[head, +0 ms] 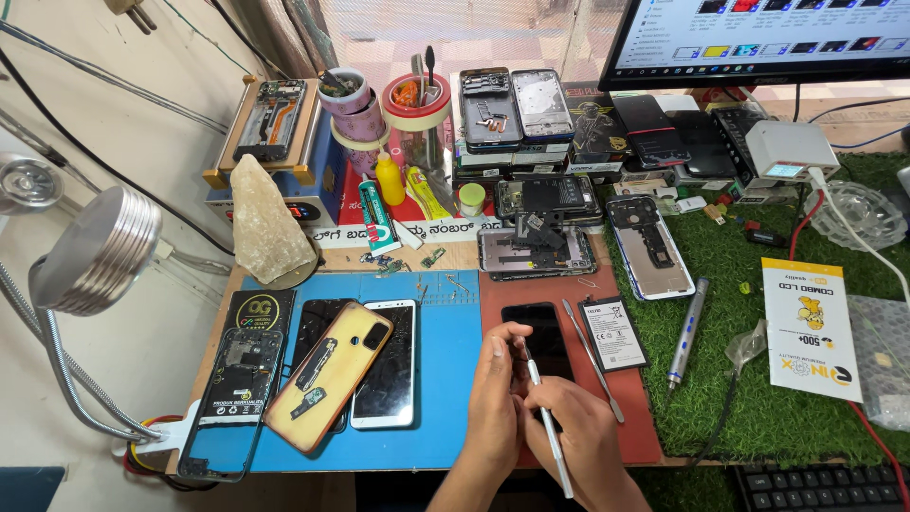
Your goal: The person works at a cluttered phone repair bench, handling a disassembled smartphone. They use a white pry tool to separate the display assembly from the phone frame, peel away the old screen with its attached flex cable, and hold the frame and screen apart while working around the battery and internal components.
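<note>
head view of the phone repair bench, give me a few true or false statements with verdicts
1. The right hand holds a thin silver metal tool. True.
2. The black-screened phone in front of the hands lies on the blue work mat. False: it lies on the reddish-brown mat; the blue mat is to its left.
3. A flat black and white phone battery lies to the right of that phone. True.
4. The silver pen-shaped screwdriver lies on the green artificial grass mat. True.
5. The left hand grips the yellow squeeze bottle. False: the bottle stands at the back of the bench, away from both hands.
</note>
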